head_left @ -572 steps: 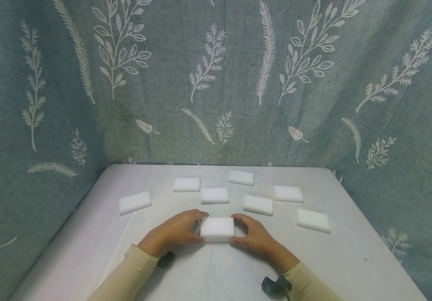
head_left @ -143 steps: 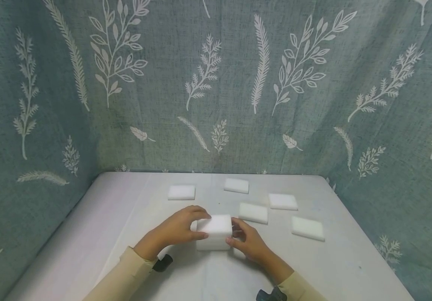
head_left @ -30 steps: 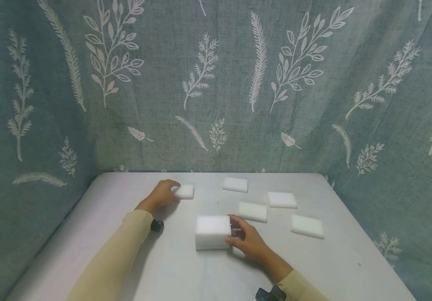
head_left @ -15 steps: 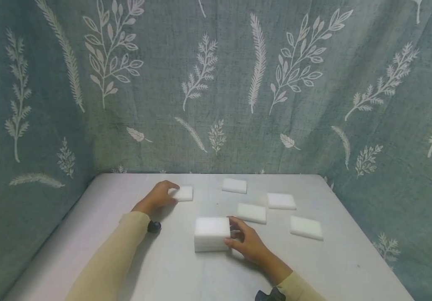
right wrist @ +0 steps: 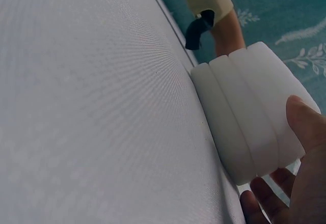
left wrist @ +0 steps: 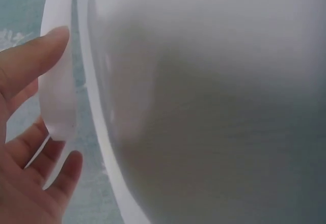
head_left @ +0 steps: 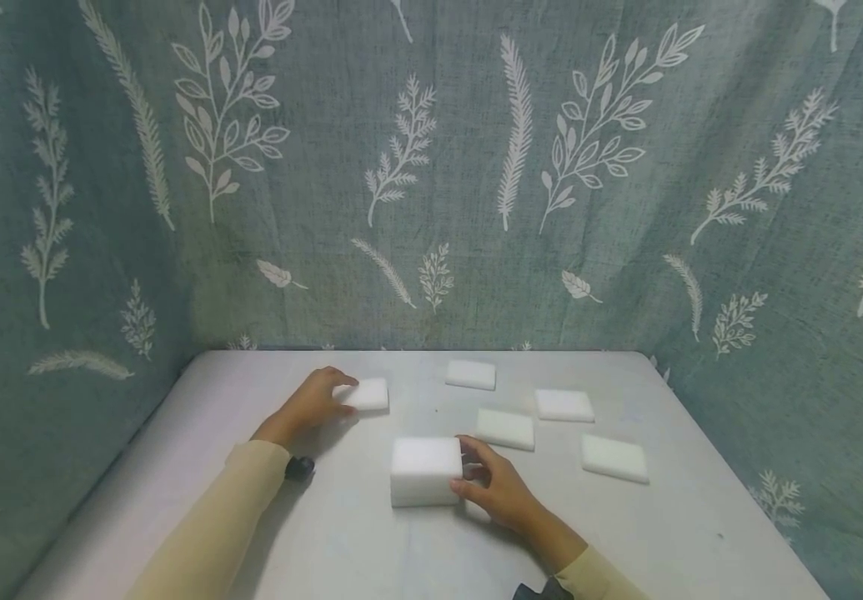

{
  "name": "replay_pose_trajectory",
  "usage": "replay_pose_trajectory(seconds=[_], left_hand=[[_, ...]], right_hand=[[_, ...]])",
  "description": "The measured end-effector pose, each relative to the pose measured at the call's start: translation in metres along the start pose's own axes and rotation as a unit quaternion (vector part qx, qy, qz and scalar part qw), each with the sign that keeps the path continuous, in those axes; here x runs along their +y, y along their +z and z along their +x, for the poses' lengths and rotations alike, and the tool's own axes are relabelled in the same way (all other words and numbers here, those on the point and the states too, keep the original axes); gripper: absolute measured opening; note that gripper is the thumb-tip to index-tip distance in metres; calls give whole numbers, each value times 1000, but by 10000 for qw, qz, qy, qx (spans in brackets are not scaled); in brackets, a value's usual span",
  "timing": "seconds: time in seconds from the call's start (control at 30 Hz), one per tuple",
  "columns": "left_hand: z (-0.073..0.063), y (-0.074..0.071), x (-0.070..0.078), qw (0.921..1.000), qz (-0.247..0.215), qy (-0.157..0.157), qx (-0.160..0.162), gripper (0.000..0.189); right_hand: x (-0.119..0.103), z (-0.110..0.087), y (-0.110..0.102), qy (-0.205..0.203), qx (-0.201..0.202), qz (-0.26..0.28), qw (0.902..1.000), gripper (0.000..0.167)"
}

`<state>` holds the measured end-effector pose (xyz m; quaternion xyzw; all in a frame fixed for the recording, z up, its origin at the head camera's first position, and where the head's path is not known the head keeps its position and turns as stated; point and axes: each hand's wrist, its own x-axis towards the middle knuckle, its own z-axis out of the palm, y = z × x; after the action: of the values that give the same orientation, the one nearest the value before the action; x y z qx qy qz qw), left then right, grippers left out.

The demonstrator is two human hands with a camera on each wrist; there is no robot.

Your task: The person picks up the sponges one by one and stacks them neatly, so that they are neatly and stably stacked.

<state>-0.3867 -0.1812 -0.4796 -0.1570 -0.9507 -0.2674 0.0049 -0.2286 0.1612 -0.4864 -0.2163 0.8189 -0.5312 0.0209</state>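
Note:
My left hand (head_left: pixel 308 405) pinches a white block-shaped sponge (head_left: pixel 373 394) by its left end at the back left of the table. In the left wrist view that sponge (left wrist: pixel 57 91) stands off the tabletop, the thumb on one long edge and fingers across from it. A stack of white sponges (head_left: pixel 425 472) sits at the middle front; three layers of the stack (right wrist: pixel 244 117) show in the right wrist view. My right hand (head_left: pixel 504 490) holds the stack's right end between thumb and fingers, the thumb at the top layer.
Loose white sponges lie behind and to the right: one at the back (head_left: pixel 471 375), one behind the stack (head_left: pixel 505 429), two farther right, the nearer sponge (head_left: pixel 614 458) closest to the side edge. A leaf-patterned green curtain (head_left: pixel 311 208) surrounds the white table (head_left: pixel 671 542).
Since the oldest frame, the left and middle sponges have left their spots and the stack has grown. My left hand left the stack, took the back-left sponge and raised it slightly. The right hand stays.

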Motion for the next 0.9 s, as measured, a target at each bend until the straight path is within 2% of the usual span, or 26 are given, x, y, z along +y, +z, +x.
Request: replay_pose_trajectory(seconds=[0.1,0.2,0.43,0.73,0.9], left_hand=[[-6,3,2,9999,-4,-128,-29,54],[-12,3,6,9999,-49,-121,-27,54],[-21,0,15,9997,44,218,59,53],[-33,-3,30,9990,-72,387,188,52],[-41,-8,38,9963,-91,740,419,52]], right_hand=[[1,-1,1,-36,17,28,10000,66],[3,0,1,-61,14,4,10000,66],[38,8,6,-67,68,-54,9999,69],[42,9,6,-149,100,-188,9997,72],[44,8,6,-154,130,-117,9997,70]])
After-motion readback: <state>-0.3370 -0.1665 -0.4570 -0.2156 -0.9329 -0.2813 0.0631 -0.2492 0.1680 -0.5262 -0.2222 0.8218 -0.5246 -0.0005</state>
